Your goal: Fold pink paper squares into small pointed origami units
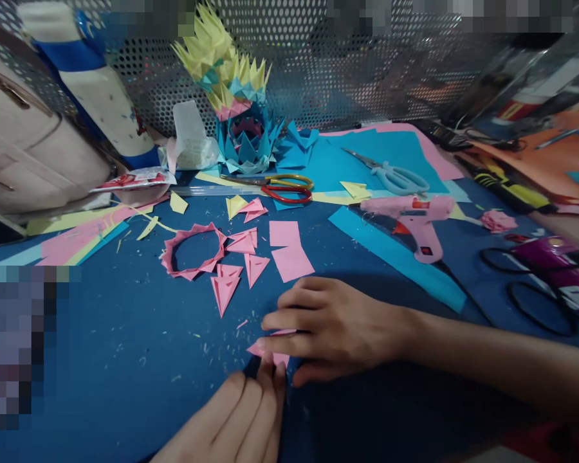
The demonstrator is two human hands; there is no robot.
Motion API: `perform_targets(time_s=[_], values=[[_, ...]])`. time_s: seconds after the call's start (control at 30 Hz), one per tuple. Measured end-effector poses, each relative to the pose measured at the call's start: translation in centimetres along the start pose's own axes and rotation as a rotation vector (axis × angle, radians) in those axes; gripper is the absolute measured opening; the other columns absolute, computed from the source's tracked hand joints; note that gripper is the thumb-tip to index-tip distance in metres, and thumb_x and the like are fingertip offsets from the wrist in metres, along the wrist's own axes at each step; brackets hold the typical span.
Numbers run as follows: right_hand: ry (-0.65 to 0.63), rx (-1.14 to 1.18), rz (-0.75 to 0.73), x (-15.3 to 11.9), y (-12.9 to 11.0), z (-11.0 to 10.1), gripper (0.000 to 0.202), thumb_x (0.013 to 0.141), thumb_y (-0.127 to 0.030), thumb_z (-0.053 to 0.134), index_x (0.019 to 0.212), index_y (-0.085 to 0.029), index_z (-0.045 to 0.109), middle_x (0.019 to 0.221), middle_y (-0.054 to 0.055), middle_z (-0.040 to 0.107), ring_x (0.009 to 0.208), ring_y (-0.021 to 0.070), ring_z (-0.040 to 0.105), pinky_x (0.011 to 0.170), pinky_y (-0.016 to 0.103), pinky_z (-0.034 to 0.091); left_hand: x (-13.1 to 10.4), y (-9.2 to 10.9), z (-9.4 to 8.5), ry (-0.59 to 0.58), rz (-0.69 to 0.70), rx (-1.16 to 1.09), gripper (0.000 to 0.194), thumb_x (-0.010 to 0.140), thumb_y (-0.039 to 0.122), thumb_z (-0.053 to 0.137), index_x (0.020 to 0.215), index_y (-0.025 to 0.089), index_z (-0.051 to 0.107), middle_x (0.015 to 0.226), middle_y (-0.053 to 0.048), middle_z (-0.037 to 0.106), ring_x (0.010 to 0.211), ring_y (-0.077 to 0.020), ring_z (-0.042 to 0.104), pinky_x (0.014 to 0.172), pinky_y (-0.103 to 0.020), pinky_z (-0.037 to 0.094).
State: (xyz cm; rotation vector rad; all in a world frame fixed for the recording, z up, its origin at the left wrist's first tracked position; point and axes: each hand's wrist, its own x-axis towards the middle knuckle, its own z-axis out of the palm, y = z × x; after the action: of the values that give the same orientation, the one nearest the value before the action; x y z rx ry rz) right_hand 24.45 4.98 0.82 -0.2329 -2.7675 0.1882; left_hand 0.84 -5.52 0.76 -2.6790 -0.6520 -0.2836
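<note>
Hand-folding of pink paper on a blue counter (101, 347). The worked piece of pink paper (255, 350) lies at the near centre of the counter, partly covered by both hands. The right hand (332, 328) rests over it with the fingers loosely spread and the thumb apart, pressing rather than clasping; the left hand (241, 405) has its fingers bunched at the near edge, though whether they pinch the sheet cannot be told. Beyond lie folded pink triangles (224, 292), a pointed pink ring (190, 273) and flat pink pieces (284, 234). The step appears to be creasing; the next move probably calls for aligned edges and firm pressure along the fold.
</note>
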Motion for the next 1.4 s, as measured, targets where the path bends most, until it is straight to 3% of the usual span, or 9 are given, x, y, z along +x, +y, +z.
perform_targets(time_s=[0.37, 0.53, 0.77, 0.9, 0.97, 1.03, 1.1, 1.2, 1.4], values=[[-0.047, -0.051, 0.027, 1.1, -0.6, 1.3, 0.042, 0.1, -0.053, 0.05, 0.132, -0.028, 0.06, 0.132, 0.004, 0.061, 0.118, 0.0197, 0.05, 0.093, 0.034, 0.041, 0.5, 0.2, -0.2, 0.01, -0.04, -0.008, 0.025, 0.095, 0.014, 0.049, 0.106, 0.011, 0.072, 0.102, -0.007, 0.073, 0.091, -0.0224, 0.06, 0.09, -0.037, 0.038], [0.028, 0.025, 0.025, 0.3, 0.3, -0.2, 0.035, 0.105, -0.044, 0.041, 0.12, -0.025, 0.066, 0.127, 0.003, 0.065, 0.118, 0.0187, 0.051, 0.1, 0.036, 0.04, 0.3, -0.1, -0.1, 0.007, -0.037, -0.047, 0.029, 0.094, 0.014, 0.049, 0.115, 0.009, 0.068, 0.111, -0.01, 0.073, 0.101, -0.0241, 0.061, 0.092, -0.038, 0.037], [-0.12, 0.083, 0.046, -0.2, 1.3, -3.6, 0.025, 0.101, -0.02, 0.047, 0.096, -0.019, 0.072, 0.118, 0.004, 0.069, 0.118, 0.0211, 0.055, 0.096, 0.038, 0.043, 0.2, -0.2, -0.2, 0.048, -0.031, -0.059, 0.031, 0.093, 0.013, 0.046, 0.116, 0.004, 0.065, 0.109, -0.015, 0.072, 0.1, -0.0252, 0.062, 0.091, -0.039, 0.037], [-0.011, 0.187, 0.03, -0.6, 1.8, -3.1, 0.023, 0.1, -0.02, 0.049, 0.094, -0.017, 0.07, 0.111, 0.006, 0.071, 0.11, 0.02, 0.057, 0.094, 0.035, 0.044, 0.3, -1.4, 0.5, 0.119, -0.043, -0.221, 0.032, 0.1, 0.012, 0.037, 0.119, 0.006, 0.062, 0.108, -0.013, 0.072, 0.096, -0.0243, 0.062, 0.09, -0.039, 0.038], [0.1, 0.253, 0.027, -0.7, 2.0, -2.3, 0.027, 0.102, -0.023, 0.044, 0.096, -0.016, 0.069, 0.103, 0.007, 0.072, 0.102, 0.0181, 0.057, 0.089, 0.032, 0.046, 0.5, -2.4, 1.0, 0.154, -0.139, -0.387, 0.024, 0.101, 0.013, 0.043, 0.119, 0.011, 0.059, 0.103, -0.008, 0.071, 0.085, -0.0195, 0.06, 0.083, -0.035, 0.04], [0.16, 0.282, 0.079, -0.6, 1.9, -1.7, 0.031, 0.105, -0.026, 0.04, 0.099, -0.016, 0.068, 0.099, 0.007, 0.071, 0.095, 0.0166, 0.057, 0.086, 0.03, 0.045, 0.8, -3.4, 1.4, 0.1, -0.3, -0.54, 0.015, 0.102, 0.023, 0.051, 0.113, 0.015, 0.056, 0.1, -0.005, 0.068, 0.084, -0.0195, 0.058, 0.077, -0.033, 0.04], [0.112, 0.257, 0.118, -0.4, 1.7, -1.2, 0.031, 0.105, -0.036, 0.043, 0.102, -0.017, 0.067, 0.097, 0.007, 0.07, 0.093, 0.0165, 0.057, 0.084, 0.03, 0.044, 1.2, -4.0, 1.5, 0.024, -0.397, -0.675, 0.021, 0.1, 0.033, 0.059, 0.113, 0.018, 0.052, 0.103, -0.004, 0.066, 0.087, -0.0199, 0.057, 0.078, -0.032, 0.04], [-0.005, 0.154, 0.11, 0.0, 1.0, -0.7, 0.035, 0.101, -0.049, 0.049, 0.102, -0.018, 0.066, 0.094, 0.006, 0.068, 0.088, 0.0172, 0.056, 0.075, 0.029, 0.04, 1.5, -4.4, 1.5, -0.019, -0.457, -0.78, 0.019, 0.098, 0.03, 0.062, 0.111, 0.021, 0.051, 0.101, -0.001, 0.064, 0.087, -0.0196, 0.055, 0.078, -0.032, 0.039], [0.047, 0.152, 0.248, 0.3, 0.0, 0.3, 0.024, 0.102, -0.033, 0.051, 0.089, -0.018, 0.065, 0.079, 0.002, 0.064, 0.075, 0.014, 0.054, 0.067, 0.026, 0.036, 1.9, -4.3, 1.8, -0.019, -0.516, -0.833, 0.017, 0.096, 0.021, 0.063, 0.108, 0.025, 0.052, 0.097, 0.002, 0.063, 0.085, -0.0184, 0.055, 0.079, -0.032, 0.037]])
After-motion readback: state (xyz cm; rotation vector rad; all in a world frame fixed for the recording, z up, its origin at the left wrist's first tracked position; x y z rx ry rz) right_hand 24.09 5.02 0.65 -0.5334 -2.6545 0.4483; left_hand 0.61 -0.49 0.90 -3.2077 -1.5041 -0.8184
